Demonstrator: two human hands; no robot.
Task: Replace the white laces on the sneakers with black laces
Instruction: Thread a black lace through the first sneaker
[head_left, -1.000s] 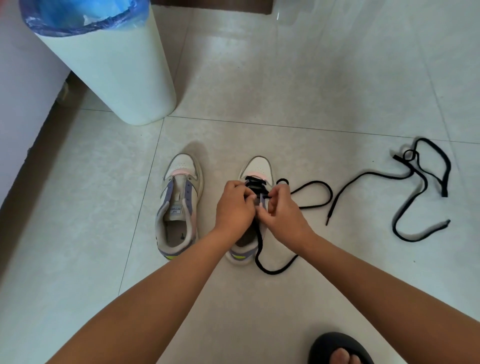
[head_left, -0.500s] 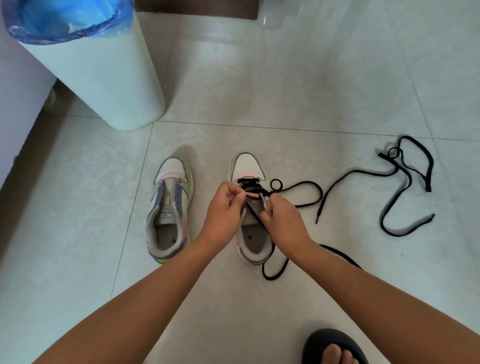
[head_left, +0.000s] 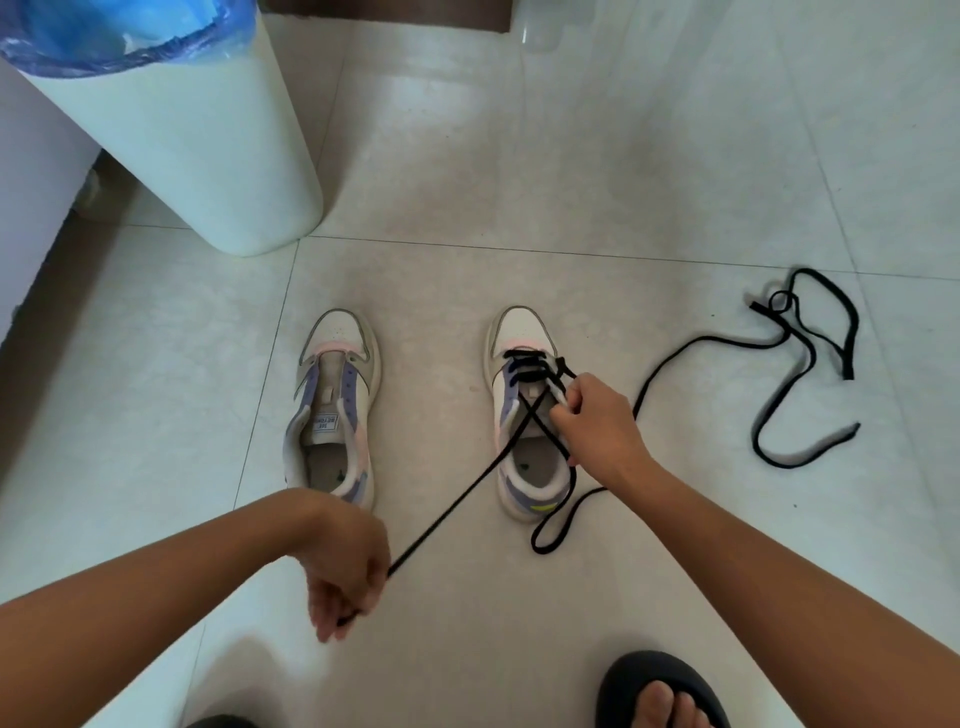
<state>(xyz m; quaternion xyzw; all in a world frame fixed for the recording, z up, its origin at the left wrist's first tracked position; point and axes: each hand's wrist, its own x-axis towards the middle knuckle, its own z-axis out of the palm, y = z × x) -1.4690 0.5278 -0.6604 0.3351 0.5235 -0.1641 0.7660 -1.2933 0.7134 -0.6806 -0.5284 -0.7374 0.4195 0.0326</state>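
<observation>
On the tiled floor (head_left: 597, 156) the left hand (head_left: 345, 564) pinched one end of the black lace (head_left: 457, 501), drawn taut from the half-laced right sneaker (head_left: 524, 415), whose upper the right hand (head_left: 597, 421) gripped, while the left sneaker (head_left: 335, 405) stood unlaced beside it and a spare lace (head_left: 779, 364) lay to the right.

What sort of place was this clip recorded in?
Probably a room in a home: glossy pale floor tiles, a white bin lined with a blue bag, and a foot in a dark slipper.
</observation>
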